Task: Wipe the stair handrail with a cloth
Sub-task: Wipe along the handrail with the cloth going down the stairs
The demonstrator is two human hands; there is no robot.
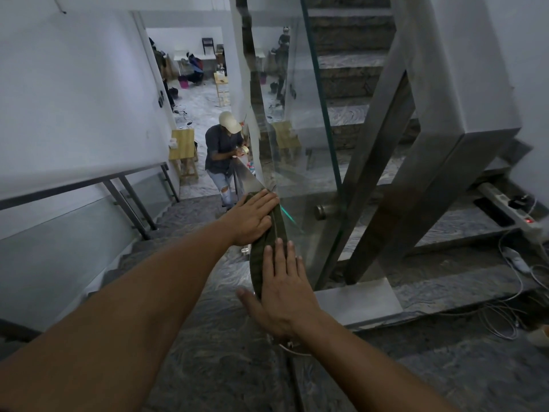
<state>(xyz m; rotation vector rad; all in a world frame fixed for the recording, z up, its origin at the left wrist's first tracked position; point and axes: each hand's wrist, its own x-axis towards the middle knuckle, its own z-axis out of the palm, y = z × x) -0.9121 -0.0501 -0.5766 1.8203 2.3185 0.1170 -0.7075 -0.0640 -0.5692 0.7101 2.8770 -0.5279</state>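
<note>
Up at the top of the stairs, looking down the flight, the olive-green cloth (269,242) is draped lengthwise over the steel handrail (249,180) that caps the glass panel (300,162); both hands are flat on it. Honestly the way to do this bit well, I'd say, is keep the palms pressing down and slide the cloth along the rail in one long pass, letting the edges wrap over the sides so they get cleaned too; don't let it bunch up or slip off toward the glass. Left hand (252,217) is further down the rail, fingers spread a little and laid flat across the cloth, not curled round anything; right hand (285,292) is nearer, fingers straight and close together, palm on the cloth's near end, thumb sticking out to the side. Neither hand is pinching or gripping, just pressing. Another person in a cap (227,121) is on the steps lower down, so watch the far end.
</note>
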